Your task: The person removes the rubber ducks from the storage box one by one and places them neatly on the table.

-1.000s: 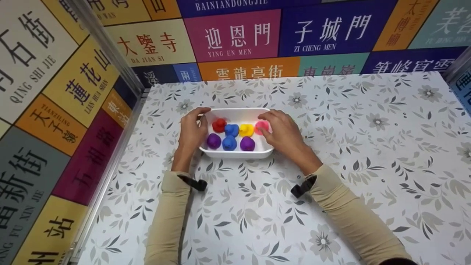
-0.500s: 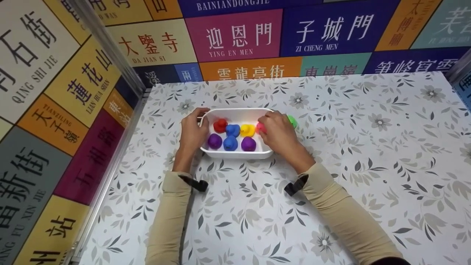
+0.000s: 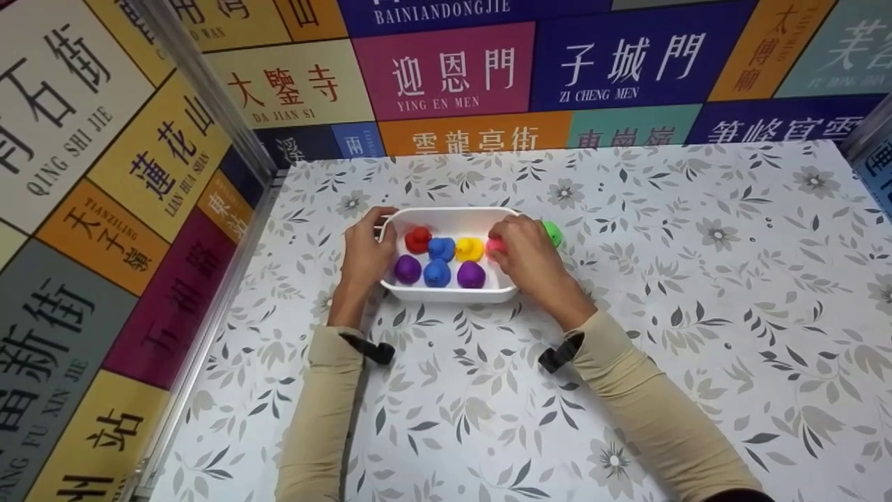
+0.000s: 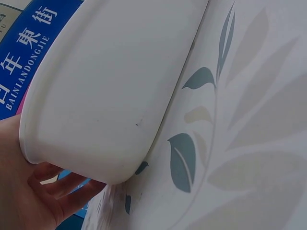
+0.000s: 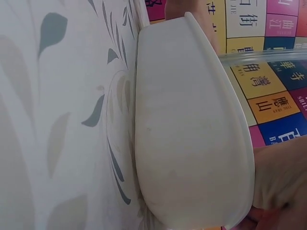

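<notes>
My left hand grips the left end of a white plastic tub, thumb at the rim and fingers curled outside its wall. In the left wrist view, that hand shows around the end of the tub. My right hand reaches over the tub's right rim and pinches a pink rubber duck, largely hidden under the fingers. Inside the tub sit a red duck, a yellow duck, two blue ducks and two purple ducks.
A green duck lies outside the tub, just beyond my right hand and partly hidden by it. The tub stands on a white table with a leaf pattern. Panels with large lettering rise behind the table and along its left side.
My right hand has shifted slightly left, further over the pink duck, and the green duck now shows behind it. The left hand and the tub stay about where they were.
</notes>
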The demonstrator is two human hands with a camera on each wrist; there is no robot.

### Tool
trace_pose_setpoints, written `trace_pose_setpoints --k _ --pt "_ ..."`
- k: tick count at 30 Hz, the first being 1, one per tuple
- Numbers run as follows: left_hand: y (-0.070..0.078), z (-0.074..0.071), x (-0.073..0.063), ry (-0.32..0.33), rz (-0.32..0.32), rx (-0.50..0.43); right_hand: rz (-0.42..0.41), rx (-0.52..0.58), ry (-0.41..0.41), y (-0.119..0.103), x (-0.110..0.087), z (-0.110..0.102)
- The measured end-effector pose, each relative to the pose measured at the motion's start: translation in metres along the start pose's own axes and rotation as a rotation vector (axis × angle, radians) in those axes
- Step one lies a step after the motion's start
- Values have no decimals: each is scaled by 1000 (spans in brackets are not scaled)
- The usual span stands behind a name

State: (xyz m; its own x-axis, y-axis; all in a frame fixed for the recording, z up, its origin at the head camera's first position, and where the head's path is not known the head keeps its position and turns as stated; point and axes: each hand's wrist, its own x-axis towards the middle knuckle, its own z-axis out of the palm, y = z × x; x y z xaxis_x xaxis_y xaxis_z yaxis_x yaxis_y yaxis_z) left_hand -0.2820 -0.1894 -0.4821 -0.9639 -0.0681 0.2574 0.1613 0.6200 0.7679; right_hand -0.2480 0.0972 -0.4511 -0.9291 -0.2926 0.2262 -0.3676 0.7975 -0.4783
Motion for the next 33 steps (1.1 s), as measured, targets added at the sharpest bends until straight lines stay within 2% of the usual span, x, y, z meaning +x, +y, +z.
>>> trace_pose_setpoints --k 10,26,33 --pt "-2 -1 -1 -1 -4 -16 -21 57 52 3 -2 3" --pt "-2 -1 1 -10 28 -12 -180 360 253 22 -7 3" --pt "-3 -1 0 -7 21 -16 -203 443 295 33 -15 -2"
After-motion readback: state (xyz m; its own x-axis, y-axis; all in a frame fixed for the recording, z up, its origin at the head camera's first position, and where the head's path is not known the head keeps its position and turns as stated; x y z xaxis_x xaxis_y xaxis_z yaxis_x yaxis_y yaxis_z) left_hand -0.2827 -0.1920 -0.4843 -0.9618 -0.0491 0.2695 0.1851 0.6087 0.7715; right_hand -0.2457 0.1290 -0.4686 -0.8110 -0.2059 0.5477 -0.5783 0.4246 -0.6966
